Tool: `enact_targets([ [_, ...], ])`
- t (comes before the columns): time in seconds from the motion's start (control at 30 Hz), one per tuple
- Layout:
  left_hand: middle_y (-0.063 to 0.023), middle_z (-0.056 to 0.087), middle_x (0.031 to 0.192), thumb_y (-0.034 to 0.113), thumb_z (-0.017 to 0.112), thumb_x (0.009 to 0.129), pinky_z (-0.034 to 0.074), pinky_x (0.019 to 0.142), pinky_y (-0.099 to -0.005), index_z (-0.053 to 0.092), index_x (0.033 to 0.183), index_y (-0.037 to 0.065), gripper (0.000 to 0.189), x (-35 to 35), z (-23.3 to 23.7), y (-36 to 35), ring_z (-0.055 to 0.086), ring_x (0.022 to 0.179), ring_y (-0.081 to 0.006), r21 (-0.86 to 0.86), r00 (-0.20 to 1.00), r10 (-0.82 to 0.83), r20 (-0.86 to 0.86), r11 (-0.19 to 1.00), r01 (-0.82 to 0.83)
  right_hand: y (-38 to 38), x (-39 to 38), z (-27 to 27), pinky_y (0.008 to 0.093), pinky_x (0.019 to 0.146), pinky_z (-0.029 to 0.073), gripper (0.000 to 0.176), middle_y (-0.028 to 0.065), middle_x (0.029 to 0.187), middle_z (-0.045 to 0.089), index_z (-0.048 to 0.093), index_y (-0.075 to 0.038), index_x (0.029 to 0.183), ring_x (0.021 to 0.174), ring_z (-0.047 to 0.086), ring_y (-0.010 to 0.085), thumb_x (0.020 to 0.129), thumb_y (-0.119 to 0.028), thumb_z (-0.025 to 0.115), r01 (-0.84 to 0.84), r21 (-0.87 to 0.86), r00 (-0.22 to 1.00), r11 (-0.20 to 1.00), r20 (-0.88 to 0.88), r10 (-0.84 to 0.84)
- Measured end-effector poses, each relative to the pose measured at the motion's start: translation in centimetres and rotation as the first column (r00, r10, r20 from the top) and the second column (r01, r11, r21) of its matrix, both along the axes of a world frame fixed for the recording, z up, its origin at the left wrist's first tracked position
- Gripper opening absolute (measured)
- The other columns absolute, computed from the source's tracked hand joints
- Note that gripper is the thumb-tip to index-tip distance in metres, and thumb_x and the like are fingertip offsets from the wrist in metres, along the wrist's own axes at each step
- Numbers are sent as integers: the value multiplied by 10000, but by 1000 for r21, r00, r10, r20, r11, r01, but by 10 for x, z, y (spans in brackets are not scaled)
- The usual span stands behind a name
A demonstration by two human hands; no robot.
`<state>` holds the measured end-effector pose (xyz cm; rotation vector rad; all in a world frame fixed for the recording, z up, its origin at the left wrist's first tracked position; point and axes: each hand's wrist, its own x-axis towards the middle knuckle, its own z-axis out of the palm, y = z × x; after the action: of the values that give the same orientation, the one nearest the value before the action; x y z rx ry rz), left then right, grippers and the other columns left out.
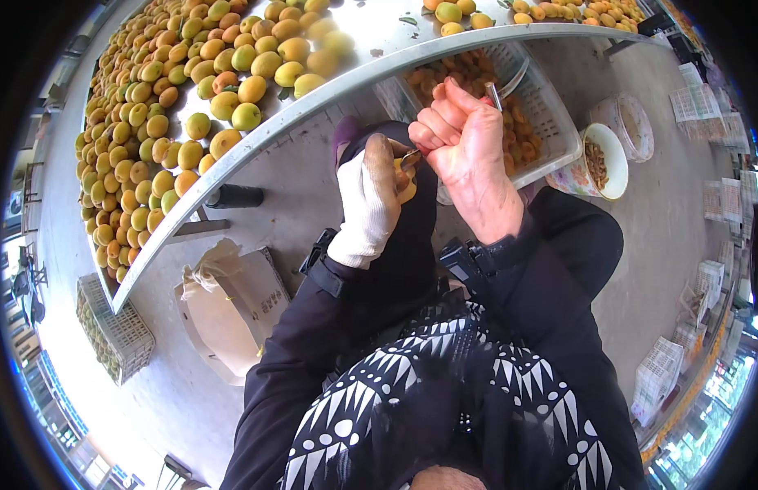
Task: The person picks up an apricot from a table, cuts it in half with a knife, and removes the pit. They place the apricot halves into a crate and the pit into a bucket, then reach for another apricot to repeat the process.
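My left hand (pixel 368 200), in a white knitted glove, is closed around a cut apricot (pixel 406 186) above my lap. Its orange flesh faces my right hand (pixel 466 143), which is bare and closed in a fist. From that fist a slim metal hand tool (pixel 411 158) reaches to the fruit, its dark tip at the cut flesh. Shiny metal also shows at the thumb side of the fist. Most of the tool's handle is hidden by my fingers. Just beyond, under the table edge, a white plastic crate (pixel 568 145) contains many orange apricot pieces (pixel 522 135).
Whole apricots (pixel 154 126) cover much of the metal table (pixel 232 151), whose raised rim curves ahead of me. Right of the crate stand a bowl (pixel 616 167) of brown pits and a whitish bucket (pixel 638 135). A cardboard box (pixel 224 314) and a plastic basket (pixel 132 327) are on the left floor.
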<state>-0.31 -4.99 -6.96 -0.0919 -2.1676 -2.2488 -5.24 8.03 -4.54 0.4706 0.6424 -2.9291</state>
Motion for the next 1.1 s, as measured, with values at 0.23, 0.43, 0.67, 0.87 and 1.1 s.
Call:
enact_targets([
  [0.23,-34,592,725,371,412,1023,472,579,-235,609,949,-12,437,-1,-2,-4,510,632,-79,12,996,-87,34,996,86,3,-4,-11,259,446,195,244,-67,475,206,553,-19,802,408,175,86,967,-199,549,-52,-56,998,997,37,54],
  [0.43,-62,621,775,424,388,1015,475,618,-232,602,942,-31,508,-5,5,-13,561,663,-100,-136,982,-186,14,973,186,3,-5,-20,255,437,193,230,-71,486,212,546,-24,815,416,187,86,965,-199,557,-81,-75,996,994,28,83],
  [0.67,-54,602,778,517,351,1006,458,632,-228,612,925,-39,620,-6,7,-19,571,678,-123,18,943,-266,201,963,268,2,-2,-22,250,431,203,237,-74,489,219,559,-21,842,413,204,78,985,-208,525,-179,-134,984,975,-24,177],
  [0.87,-92,630,789,531,285,1016,468,694,-250,619,941,-47,672,-8,10,-22,594,703,-149,40,973,-210,94,977,207,13,3,11,244,423,211,268,-78,475,227,616,-23,867,390,209,71,994,-227,499,-222,-67,916,973,-357,184],
  [1.1,-120,665,916,592,360,973,518,709,-288,638,1055,-19,676,1,46,-13,652,805,-185,-176,970,-161,-182,976,129,8,80,43,205,371,216,363,-81,491,401,605,-45,739,379,316,22,902,-360,682,-330,606,942,724,165,291],
])
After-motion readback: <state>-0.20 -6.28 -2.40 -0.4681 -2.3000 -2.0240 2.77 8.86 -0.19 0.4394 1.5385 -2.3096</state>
